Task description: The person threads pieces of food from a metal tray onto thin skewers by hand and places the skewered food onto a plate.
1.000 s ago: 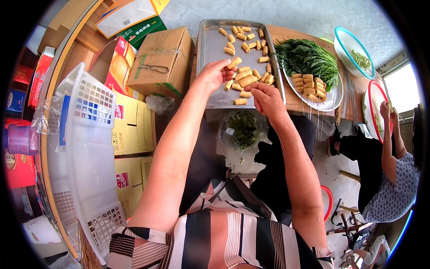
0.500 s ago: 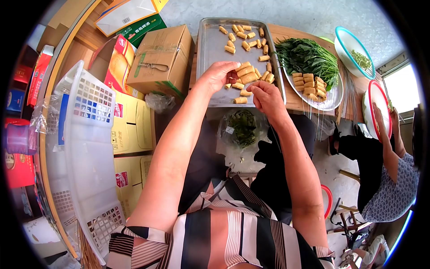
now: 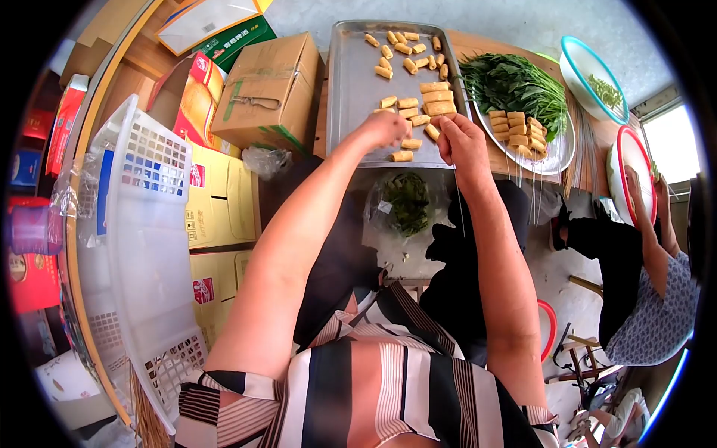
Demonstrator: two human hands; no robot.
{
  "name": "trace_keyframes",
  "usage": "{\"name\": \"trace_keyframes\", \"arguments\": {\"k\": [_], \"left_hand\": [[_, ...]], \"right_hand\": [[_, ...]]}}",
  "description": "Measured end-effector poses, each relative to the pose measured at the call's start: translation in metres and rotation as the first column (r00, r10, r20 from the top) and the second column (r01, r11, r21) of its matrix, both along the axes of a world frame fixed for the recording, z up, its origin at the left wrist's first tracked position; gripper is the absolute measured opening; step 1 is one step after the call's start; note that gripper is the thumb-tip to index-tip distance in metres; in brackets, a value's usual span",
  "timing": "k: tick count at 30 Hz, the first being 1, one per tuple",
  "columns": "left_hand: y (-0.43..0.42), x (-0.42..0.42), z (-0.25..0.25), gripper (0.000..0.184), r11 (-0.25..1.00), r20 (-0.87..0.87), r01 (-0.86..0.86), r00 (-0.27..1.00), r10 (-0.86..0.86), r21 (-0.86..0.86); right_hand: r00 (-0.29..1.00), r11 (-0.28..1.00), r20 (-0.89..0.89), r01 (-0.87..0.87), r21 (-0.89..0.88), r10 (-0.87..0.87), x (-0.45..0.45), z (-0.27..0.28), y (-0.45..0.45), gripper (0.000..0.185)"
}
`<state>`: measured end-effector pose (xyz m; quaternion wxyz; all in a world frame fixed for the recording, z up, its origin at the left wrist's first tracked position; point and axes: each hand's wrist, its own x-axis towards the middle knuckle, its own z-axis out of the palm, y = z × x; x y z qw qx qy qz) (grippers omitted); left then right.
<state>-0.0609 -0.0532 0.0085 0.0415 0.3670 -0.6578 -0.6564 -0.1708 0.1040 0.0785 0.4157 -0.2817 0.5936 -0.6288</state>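
Observation:
A metal tray (image 3: pixel 355 82) holds several short tan rolls, some scattered at its far side. My right hand (image 3: pixel 461 145) pinches a thin skewer over the tray's near right corner, and three rolls (image 3: pixel 438 97) are stacked in a row along it just above the fingers. My left hand (image 3: pixel 386 131) is over the near left part of the tray, its fingers bent and blurred, close to loose rolls (image 3: pixel 408 113). Whether it holds anything cannot be made out.
Right of the tray, a white plate (image 3: pixel 562 158) bears leafy greens (image 3: pixel 515 89) and skewered rolls (image 3: pixel 517 134). Bowls (image 3: pixel 573 67) stand beyond, near a seated person (image 3: pixel 650 313). On the left are a cardboard box (image 3: pixel 261 97) and a white plastic basket (image 3: pixel 149 254).
The stacked rolls and my right hand have moved right and turned more upright. My left hand has left the stack and moved lower over the loose rolls.

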Motion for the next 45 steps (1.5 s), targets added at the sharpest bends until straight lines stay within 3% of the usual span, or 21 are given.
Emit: {"name": "trace_keyframes", "arguments": {"k": [1,2,3,6,9,12,16,17,19,20,22,26,45], "left_hand": [[0.003,-0.001,-0.008,0.017,0.914,0.267,0.251,0.949,-0.167,-0.320],[0.006,-0.001,-0.015,0.016,0.674,0.548,0.528,0.809,-0.213,-0.516],[0.009,0.004,-0.024,0.017,0.733,0.437,0.432,0.876,-0.202,-0.526],[0.004,-0.006,-0.038,0.020,0.772,0.431,0.504,0.839,-0.331,-0.389],[0.005,-0.006,-0.050,0.020,0.733,0.343,0.501,0.862,-0.374,-0.459],[0.017,-0.003,-0.027,0.018,0.759,0.313,0.438,0.895,-0.318,-0.482],[0.011,-0.009,-0.035,0.017,0.764,0.298,0.391,0.916,-0.268,-0.513],[0.008,-0.011,-0.029,0.020,0.906,0.221,0.267,0.954,-0.201,-0.330],[0.004,-0.012,-0.006,0.020,1.000,0.043,0.013,0.999,-0.013,0.005],[0.001,-0.009,-0.002,0.020,1.000,0.042,0.013,0.999,-0.013,0.004],[-0.009,-0.001,0.005,0.018,0.894,-0.297,-0.219,0.889,0.348,0.390],[-0.026,0.012,0.014,0.022,0.770,-0.379,-0.255,0.753,0.538,0.585],[-0.027,0.013,0.015,0.023,0.759,-0.398,-0.279,0.717,0.572,0.588]], "right_hand": [[1.000,1.000,0.015,-0.003,-0.001,0.003,0.000,-0.002,0.000,0.018],[1.000,1.000,0.031,-0.007,-0.003,0.007,0.000,-0.003,0.000,0.018],[0.999,1.000,0.032,-0.004,-0.001,0.004,0.000,-0.003,0.001,0.018],[1.000,1.000,0.028,-0.012,-0.001,0.012,-0.001,-0.002,0.001,0.018],[0.999,1.000,0.028,-0.015,-0.002,0.015,-0.001,-0.002,0.001,0.018],[0.999,1.000,0.035,-0.014,0.013,0.014,-0.002,-0.004,0.001,0.018],[0.999,0.999,0.035,-0.041,0.003,0.040,-0.002,-0.003,0.001,0.018],[0.998,0.999,0.041,-0.040,0.005,0.040,-0.001,-0.002,0.001,0.018],[0.998,0.999,0.030,-0.054,0.007,0.053,0.001,0.002,0.003,0.018],[0.997,0.998,0.021,-0.069,0.011,0.069,0.002,0.003,0.004,0.018],[0.996,0.996,0.017,-0.093,0.010,0.093,0.002,0.003,0.005,0.019],[0.987,0.984,-0.014,-0.157,0.085,0.158,0.002,0.003,0.003,0.020],[0.970,0.959,-0.033,-0.232,0.165,0.240,0.008,0.004,0.002,0.019]]}}
